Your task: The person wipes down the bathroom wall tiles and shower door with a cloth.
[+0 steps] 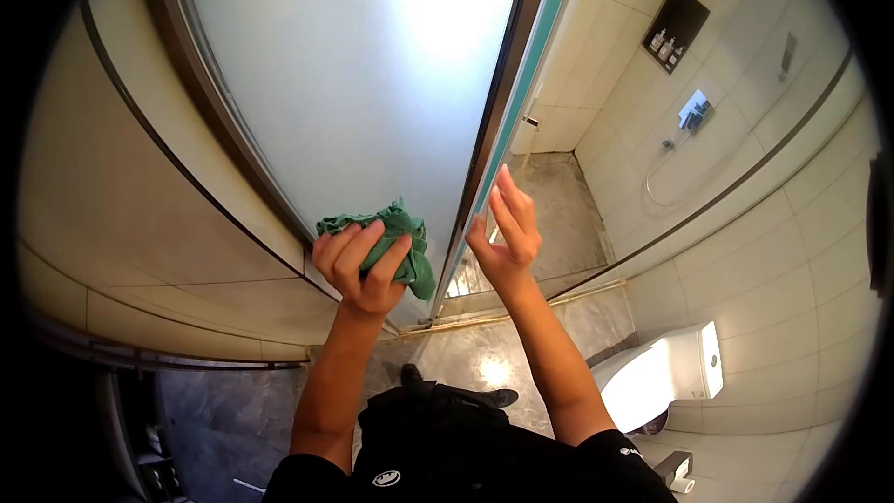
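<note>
A crumpled green cloth point(406, 233) is bunched in my left hand point(365, 265), its fingers wrapped over it. The cloth lies in front of the lower part of a frosted glass panel point(345, 84); whether it presses on the glass I cannot tell. My right hand point(507, 233) is raised beside the dark-framed, greenish edge of a glass door point(532, 74). Its fingers are stretched and apart from the thumb, with nothing held. The fingertips are close to that edge, and contact is unclear.
Right of the door is a tiled shower with a wall niche point(675, 28) holding several bottles, a shower control point(695, 114) and a hose. A white toilet point(652, 374) stands at lower right, near a toilet paper holder point(678, 470). Grey flooring point(559, 340) lies below me.
</note>
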`<state>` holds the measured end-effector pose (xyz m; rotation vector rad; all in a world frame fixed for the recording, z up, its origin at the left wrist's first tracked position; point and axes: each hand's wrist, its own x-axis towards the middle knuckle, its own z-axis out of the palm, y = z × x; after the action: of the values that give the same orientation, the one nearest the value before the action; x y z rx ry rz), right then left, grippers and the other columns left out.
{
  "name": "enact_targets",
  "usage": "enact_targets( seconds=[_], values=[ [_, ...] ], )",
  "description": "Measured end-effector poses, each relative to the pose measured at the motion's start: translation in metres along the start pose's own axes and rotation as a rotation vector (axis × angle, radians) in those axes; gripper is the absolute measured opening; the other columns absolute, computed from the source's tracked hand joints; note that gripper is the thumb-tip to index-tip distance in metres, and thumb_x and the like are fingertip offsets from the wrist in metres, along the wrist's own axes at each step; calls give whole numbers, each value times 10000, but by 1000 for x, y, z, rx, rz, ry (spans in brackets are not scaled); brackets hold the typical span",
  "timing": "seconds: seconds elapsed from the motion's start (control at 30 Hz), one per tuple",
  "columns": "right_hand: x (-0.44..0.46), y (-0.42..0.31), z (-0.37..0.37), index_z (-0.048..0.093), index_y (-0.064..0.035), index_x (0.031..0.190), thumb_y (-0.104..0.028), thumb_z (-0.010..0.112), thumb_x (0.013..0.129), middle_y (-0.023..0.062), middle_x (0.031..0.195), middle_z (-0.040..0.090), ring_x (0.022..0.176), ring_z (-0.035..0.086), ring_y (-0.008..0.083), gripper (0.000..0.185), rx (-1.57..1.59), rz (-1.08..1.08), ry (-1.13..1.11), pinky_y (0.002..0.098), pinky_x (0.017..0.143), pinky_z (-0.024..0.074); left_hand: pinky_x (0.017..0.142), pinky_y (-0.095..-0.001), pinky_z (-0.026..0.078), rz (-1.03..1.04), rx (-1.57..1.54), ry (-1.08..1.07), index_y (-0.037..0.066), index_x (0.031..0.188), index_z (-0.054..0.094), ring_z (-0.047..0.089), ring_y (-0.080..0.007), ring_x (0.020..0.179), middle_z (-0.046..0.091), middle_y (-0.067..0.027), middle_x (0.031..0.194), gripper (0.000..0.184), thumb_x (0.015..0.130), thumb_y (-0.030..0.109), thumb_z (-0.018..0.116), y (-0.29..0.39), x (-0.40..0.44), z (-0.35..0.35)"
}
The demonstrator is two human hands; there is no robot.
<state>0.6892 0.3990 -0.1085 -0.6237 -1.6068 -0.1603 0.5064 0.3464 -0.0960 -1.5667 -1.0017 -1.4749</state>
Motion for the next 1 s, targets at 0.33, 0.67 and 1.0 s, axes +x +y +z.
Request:
enact_targets(
  seconds=[0.33, 0.67, 1.0],
  values=[
    [-2, -2, 2, 605, -28, 1205, 93, 648, 657, 226, 1297, 532, 1054, 584, 321, 562, 25, 20, 8, 363, 852, 502, 939, -404, 355, -27, -26, -38, 262, 938, 633, 508, -201, 987, 567, 24, 1062, 184, 795, 160, 688, 0, -20, -2],
    [-4, 0, 2, 616, -17, 1184, 88, 657, 649, 218, 1294, 537, 1047, 590, 316, 547, 7, 45, 8, 359, 855, 496, 938, -412, 348, -35, -12, -48, 256, 936, 633, 508, -215, 1000, 565, 7, 1074, 157, 815, 161, 665, 1, -30, -2],
    [-6, 2, 3, 616, -16, 1181, 66, 667, 652, 214, 1290, 541, 1067, 577, 322, 538, 22, 33, 15, 375, 878, 479, 890, -417, 369, 4, -11, -37, 208, 924, 616, 494, -246, 997, 551, -30, 1067, 110, 830, 187, 669, 1, -31, 0]
  ],
)
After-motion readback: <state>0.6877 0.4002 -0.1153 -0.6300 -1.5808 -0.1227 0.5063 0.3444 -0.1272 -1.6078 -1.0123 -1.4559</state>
